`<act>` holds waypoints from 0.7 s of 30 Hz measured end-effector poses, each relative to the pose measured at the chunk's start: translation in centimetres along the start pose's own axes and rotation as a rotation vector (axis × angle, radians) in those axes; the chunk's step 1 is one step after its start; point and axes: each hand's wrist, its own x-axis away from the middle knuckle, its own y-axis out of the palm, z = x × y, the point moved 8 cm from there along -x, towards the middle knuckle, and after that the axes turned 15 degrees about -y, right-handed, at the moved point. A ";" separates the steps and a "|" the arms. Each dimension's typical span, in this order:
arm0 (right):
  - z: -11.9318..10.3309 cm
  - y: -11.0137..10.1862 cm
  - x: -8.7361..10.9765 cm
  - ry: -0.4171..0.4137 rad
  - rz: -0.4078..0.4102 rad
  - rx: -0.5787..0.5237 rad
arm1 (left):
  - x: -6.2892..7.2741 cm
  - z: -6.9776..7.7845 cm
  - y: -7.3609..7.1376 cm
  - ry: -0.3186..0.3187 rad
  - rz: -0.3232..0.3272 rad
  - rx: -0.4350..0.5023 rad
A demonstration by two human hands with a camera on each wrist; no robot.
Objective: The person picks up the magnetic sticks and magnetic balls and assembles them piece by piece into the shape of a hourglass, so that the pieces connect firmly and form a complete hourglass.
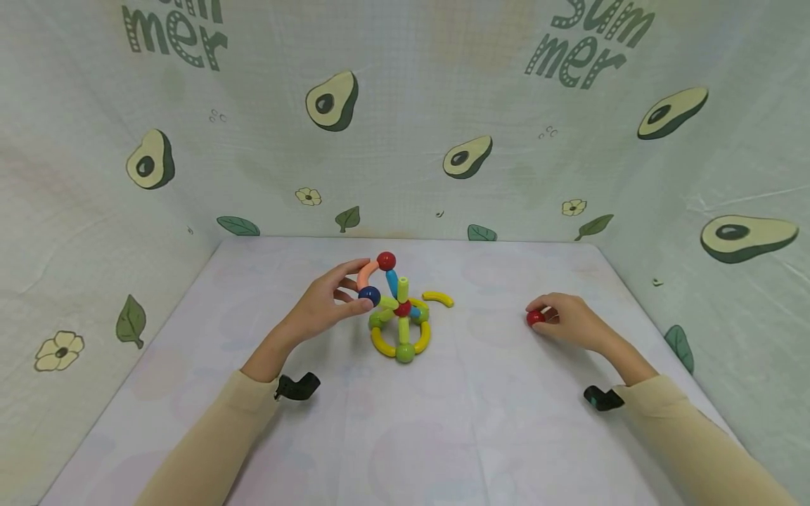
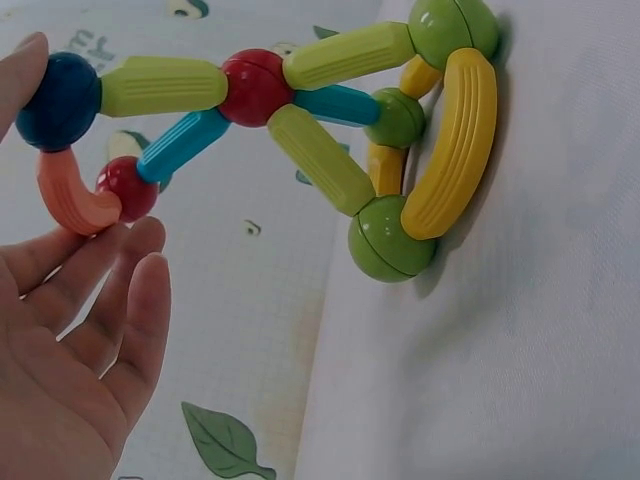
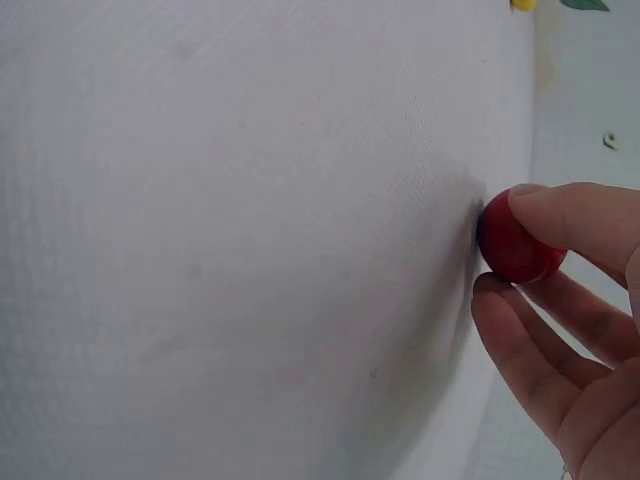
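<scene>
A ball-and-stick toy structure (image 1: 403, 330) stands mid-table on a ring of green balls and yellow curved sticks. Green and blue sticks meet at its central red ball (image 2: 256, 88). On its upper left, a coral curved stick (image 2: 70, 195) links a dark blue ball (image 2: 60, 102) and another red ball (image 1: 387, 261). My left hand (image 1: 324, 302) holds this part, thumb against the blue ball and fingertips along the coral stick. Well to the right, my right hand (image 1: 566, 322) pinches a loose red ball (image 3: 518, 238) between thumb and fingers, right at the tabletop.
One loose yellow curved stick (image 1: 438, 299) lies just right of the structure, towards the back. A pale cloth covers the table (image 1: 418, 436). Behind it and at both sides hangs a curtain (image 1: 392, 154) printed with avocados and leaves.
</scene>
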 end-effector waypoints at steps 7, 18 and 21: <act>-0.6 0.1 -0.7 0.004 0.025 0.004 | 0.0 -0.1 0.0 0.002 -0.004 -0.003; -8.4 -0.6 -6.4 -0.137 0.158 -0.101 | 0.0 -0.1 0.0 0.002 0.007 -0.013; -10.7 -0.7 -8.1 -0.188 0.189 -0.124 | 0.0 -0.2 0.0 0.001 0.008 -0.015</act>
